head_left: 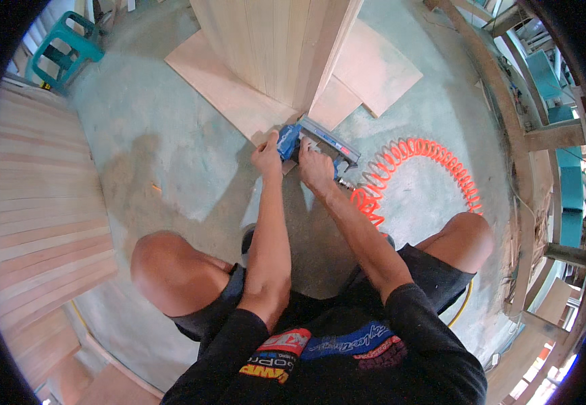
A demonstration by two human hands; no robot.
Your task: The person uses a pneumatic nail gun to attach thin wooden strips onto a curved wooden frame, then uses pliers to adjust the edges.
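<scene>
A blue air nail gun (288,143) is held in both hands, its nose close to the bottom corner of an upright wooden panel (273,47); whether the nose touches the wood is hidden. My right hand (316,167) is wrapped round the gun's handle. At the gun's left side, my left hand (266,156) is closed against its blue head, thumb upward. The dark magazine (333,142) reaches out to the right. From a metal fitting near the handle, a coiled orange air hose (435,150) curves away over the floor.
Flat boards (215,84) lie under and beside the upright panel. A slatted wood panel (43,196) stands at the left, with a green plastic stool (70,47) beyond it. Along the right runs a timber frame (529,162). My bent knees flank my arms.
</scene>
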